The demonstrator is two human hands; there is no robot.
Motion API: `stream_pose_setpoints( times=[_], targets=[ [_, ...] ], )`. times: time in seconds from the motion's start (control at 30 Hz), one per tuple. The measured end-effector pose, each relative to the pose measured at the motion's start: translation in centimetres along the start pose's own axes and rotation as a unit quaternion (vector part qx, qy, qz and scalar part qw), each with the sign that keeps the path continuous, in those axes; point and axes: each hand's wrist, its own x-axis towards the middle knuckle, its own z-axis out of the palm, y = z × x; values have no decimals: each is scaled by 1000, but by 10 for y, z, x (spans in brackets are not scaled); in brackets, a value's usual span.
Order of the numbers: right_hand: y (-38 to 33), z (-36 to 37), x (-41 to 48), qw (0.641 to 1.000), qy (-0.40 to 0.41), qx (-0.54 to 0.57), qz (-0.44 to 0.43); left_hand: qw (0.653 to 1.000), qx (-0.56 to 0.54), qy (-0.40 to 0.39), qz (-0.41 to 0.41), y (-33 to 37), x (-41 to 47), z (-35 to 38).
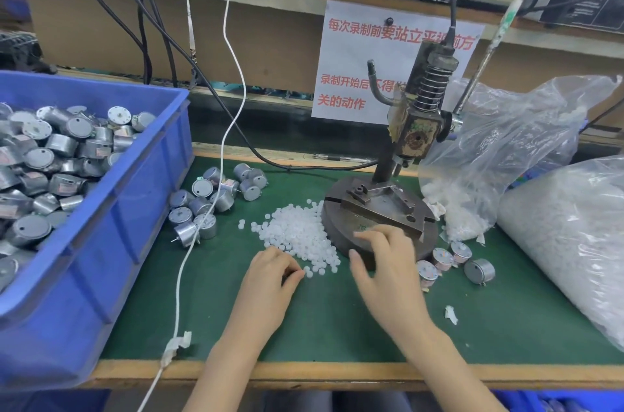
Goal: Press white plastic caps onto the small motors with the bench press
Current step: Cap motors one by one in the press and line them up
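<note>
So the press (415, 128) stands toward the back right of the green mat (337, 327), with the spring and ram up top. Below is a heavy round base (341, 219) with a metal fixture bolted across it.

Right against the left side of that base is a pile of white caps (300, 236), spilling toward the front edge of the mat. The left hand (273, 271) is at the near edge of the pile, fingers curled in with the tips together right at a cap. Honestly can't tell if it's actually got one pinched or is only touching it. The right hand (385, 256) lies on the front of the base, fingers spread and relaxed, gripping nothing, a bit blurry.

Loose motors (209, 202) sit in a bunch further left of the press, past the caps. A few more lie just right of the base on the near side. Those have pale tops, but they're too small to say if they're capped.

Far left of the press is a blue bin (135, 209) heaped with motors. Right of the press are two clear plastic bags (506, 155) of white stuff, one right up beside the base. Behind the press hangs a paper sign (354, 57) with red writing. A white cord (233, 74) trails down left of the press, across the loose motors.
</note>
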Motion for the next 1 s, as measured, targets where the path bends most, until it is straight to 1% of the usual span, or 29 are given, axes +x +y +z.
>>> stream_pose_setpoints(
  times=[0.07, 0.13, 0.2, 0.27, 0.33, 0.5, 0.63, 0.7, 0.73, 0.83, 0.93, 1.0],
  targets=[
    [-33, 11, 18, 996, -43, 43, -62, 1000, -17, -15, 0, 1, 0, -2],
    [-68, 26, 40, 983, -103, 69, -135, 999, -29, -13, -12, 2, 2, -4],
    [-97, 47, 61, 966, -187, 29, -179, 998, -22, -19, -49, 3, 3, -3],
    [-117, 68, 76, 944, -266, -32, -192, 997, 4, -30, -69, 1, 2, -2],
    [-123, 85, 85, 934, -313, -28, -171, 997, 13, -31, -68, 0, 1, -1],
    [-117, 114, 91, 941, -320, 2, -111, 998, 13, -36, -46, -2, 3, 0],
    [-117, 129, 91, 939, -324, 75, -89, 995, 18, -40, -86, -6, 1, 1],
    [-117, 134, 92, 939, -323, 93, -76, 996, 57, -63, -39, -8, 3, 4],
    [-117, 135, 92, 938, -321, 110, -69, 995, 61, -64, -34, -8, 3, 2],
    [-118, 132, 92, 933, -319, 161, -44, 997, 32, -41, -60, -5, 7, -1],
    [-117, 126, 91, 932, -321, 165, -24, 996, 1, -38, -79, -2, 5, -3],
    [-115, 123, 88, 931, -330, 159, -15, 996, 3, -41, -78, 0, 4, -3]
  ],
)
